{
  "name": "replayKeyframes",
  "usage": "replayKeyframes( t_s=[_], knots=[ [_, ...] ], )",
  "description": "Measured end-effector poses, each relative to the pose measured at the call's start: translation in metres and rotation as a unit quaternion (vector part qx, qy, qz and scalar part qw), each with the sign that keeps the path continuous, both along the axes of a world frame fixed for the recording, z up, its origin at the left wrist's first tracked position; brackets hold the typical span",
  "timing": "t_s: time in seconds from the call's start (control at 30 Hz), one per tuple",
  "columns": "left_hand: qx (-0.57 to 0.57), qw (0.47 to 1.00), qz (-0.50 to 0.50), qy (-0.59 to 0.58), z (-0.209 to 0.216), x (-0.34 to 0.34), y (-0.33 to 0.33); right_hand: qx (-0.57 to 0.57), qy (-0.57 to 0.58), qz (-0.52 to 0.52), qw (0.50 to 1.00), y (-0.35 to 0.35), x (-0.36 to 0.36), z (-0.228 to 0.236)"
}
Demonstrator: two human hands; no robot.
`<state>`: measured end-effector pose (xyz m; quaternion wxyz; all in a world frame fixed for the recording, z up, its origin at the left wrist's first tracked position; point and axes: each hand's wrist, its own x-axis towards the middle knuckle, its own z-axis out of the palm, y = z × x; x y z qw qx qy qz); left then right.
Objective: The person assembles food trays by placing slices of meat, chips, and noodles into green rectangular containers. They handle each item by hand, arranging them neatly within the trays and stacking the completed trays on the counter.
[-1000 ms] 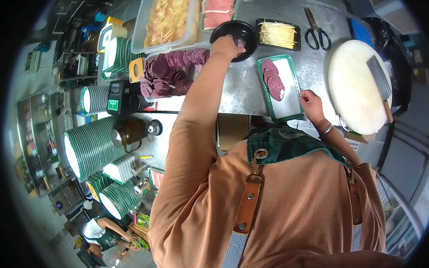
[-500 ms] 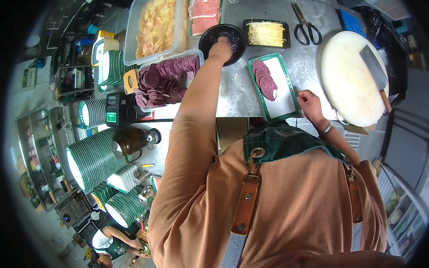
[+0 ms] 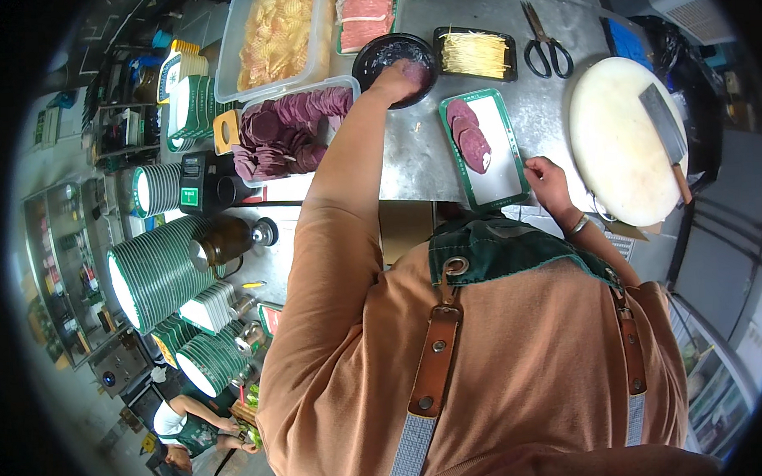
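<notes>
My left hand (image 3: 399, 80) reaches into a round black bowl (image 3: 367, 86). Its fingers curl down around something purplish, mostly hidden at the bowl's right inner side. To the right, my right hand (image 3: 550, 186) is closed at the right edge of a white tray with a green rim (image 3: 500, 150), fingertips on that edge. Overlapping purple round slices (image 3: 468, 137), like purple sweet potato, lie along the tray's left half. More of these slices (image 3: 285, 128) fill a clear tub (image 3: 262, 190) left of my forearm.
A tub of ridged yellow slices (image 3: 277, 36), a tray of pink meat slices (image 3: 367, 19) and a black tray of pale yellow strips (image 3: 474, 53) stand behind. Right are black scissors (image 3: 545, 43) and a cleaver (image 3: 664, 123) on a round board (image 3: 617, 146). A co-worker (image 3: 182, 425) is lower left.
My left hand stays in the bowl but has shifted to its right side, showing more of the dark interior. My right hand keeps its place by the tray. The whole view has shifted slightly.
</notes>
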<state>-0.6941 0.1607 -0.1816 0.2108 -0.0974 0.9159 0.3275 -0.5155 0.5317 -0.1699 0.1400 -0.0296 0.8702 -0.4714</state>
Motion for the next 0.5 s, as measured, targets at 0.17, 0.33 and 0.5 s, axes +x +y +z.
replayKeyframes(
  t_s=[0.17,0.33,0.5],
  knots=[
    [-0.111,0.987,-0.113,0.019,0.0042,0.004,0.0051,-0.006,-0.03,-0.013,0.999,0.0011,0.0024,0.0016],
    [-0.1,0.994,-0.03,0.025,0.0039,-0.0002,0.0046,0.001,-0.008,-0.004,1.0,0.0015,0.0019,0.0013],
    [-0.077,0.991,0.091,0.067,-0.0014,-0.004,-0.0028,0.017,-0.006,0.004,1.0,0.0026,-0.0006,0.002]
  ],
)
